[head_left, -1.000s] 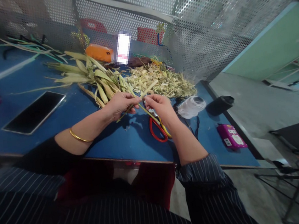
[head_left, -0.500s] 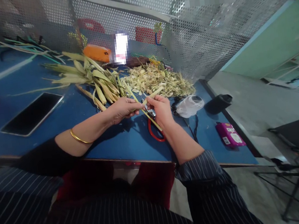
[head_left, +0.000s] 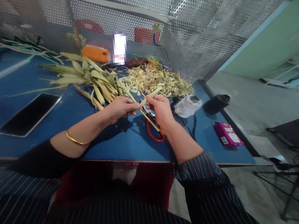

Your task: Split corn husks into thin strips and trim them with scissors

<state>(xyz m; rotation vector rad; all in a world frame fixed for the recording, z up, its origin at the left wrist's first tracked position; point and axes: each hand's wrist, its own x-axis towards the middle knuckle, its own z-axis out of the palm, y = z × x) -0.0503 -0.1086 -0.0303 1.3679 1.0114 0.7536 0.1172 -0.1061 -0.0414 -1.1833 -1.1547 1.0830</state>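
Between my two hands is a pale green corn husk strip (head_left: 151,94), its free end pointing up and to the right. My left hand (head_left: 124,109) pinches it between thumb and fingers. Close beside it, my right hand (head_left: 160,108) is closed on the same strip. A second narrow strip slants down past my fingertips toward my right wrist. Under my hands lie scissors with red handles (head_left: 155,134), their blades partly hidden by my fingers. Beyond my left hand is a bunch of corn husks (head_left: 97,83), and a heap of husk scraps (head_left: 159,80) lies further right.
On the blue table (head_left: 110,144) are a dark-screened phone (head_left: 29,115) at left, a white spool (head_left: 188,105), a black cylinder (head_left: 217,103) and a purple packet (head_left: 228,134) at right. An orange packet (head_left: 95,53) lies before the perforated metal screen (head_left: 126,18).
The view has shifted slightly. Both hands keep their grip on the husk strip, with the fingertips hardly moved.
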